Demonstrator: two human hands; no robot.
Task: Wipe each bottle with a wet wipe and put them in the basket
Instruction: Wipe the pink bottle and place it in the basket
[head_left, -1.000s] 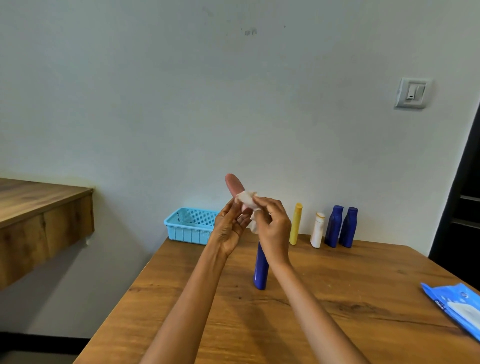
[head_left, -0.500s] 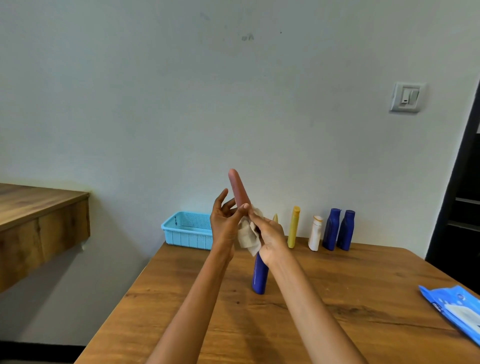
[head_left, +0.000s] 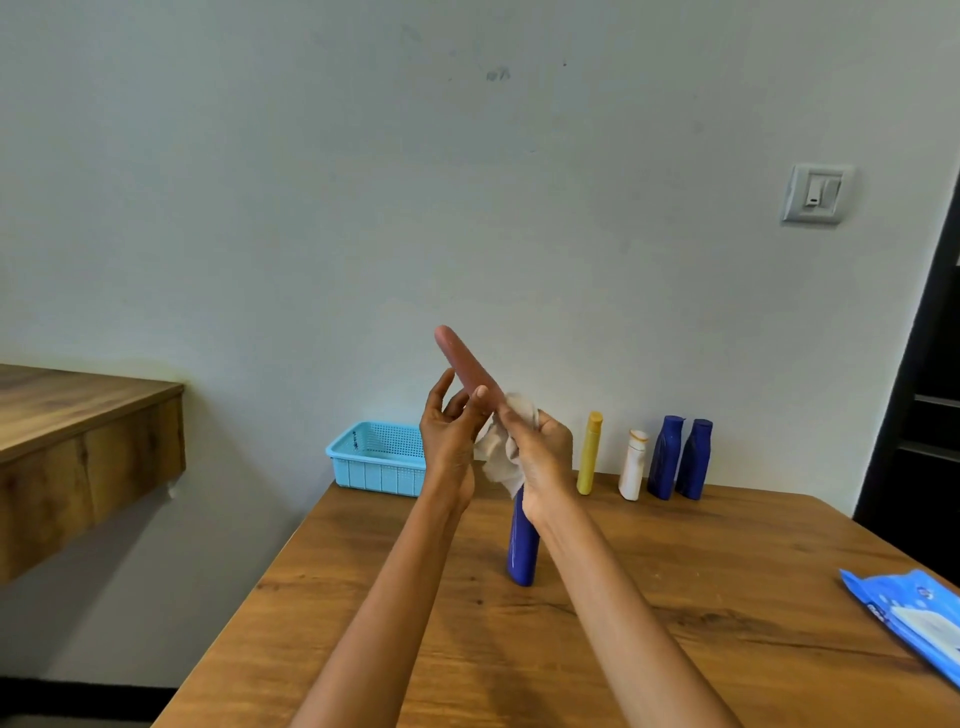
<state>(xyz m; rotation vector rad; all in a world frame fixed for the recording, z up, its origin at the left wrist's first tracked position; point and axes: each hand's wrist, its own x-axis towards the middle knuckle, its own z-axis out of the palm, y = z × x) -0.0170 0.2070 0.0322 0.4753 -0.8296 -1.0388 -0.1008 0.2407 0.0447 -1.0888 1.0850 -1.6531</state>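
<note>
Wooden shelf (head_left: 78, 415) far left, not involved; light blue basket (head_left: 376, 457) at the table's back-left edge, nothing visible in it from this angle, so judged no bottle binned yet.

Left hand (head_left: 449, 441) raised above the table (head_left: 415, 597); fingers mostly straight and spread, thumb tip touching the pink-brown bottle (head_left: 467, 364); reads as steadying, not a wrap. A second ago that hand was curled close at the bottle's top with the wipe bunched there; now its fingers have opened out and the bottle's upper length is exposed, tilted up-left.

White wet wipe (head_left: 501, 452) has travelled down the body since then; it now sits at the lower part, hanging between the two hands. Right hand (head_left: 540, 457) is curled round wipe and bottle's lower end, holding both.

Meaning: top section looks done, stroke is working toward the base; judged mid-wipe on this bottle, basket drop next once the lower end is covered.

Tall dark blue bottle (head_left: 522, 545) stands upright on the table just below and behind the right wrist; elbow-knock risk when lowering.

Further right along the wall, upright and untouched: yellow bottle (head_left: 589, 452), white bottle (head_left: 634, 465), two dark blue bottles (head_left: 680, 457) side by side; wipes pack (head_left: 914, 618) at the right edge; wall switch (head_left: 815, 193) above.
</note>
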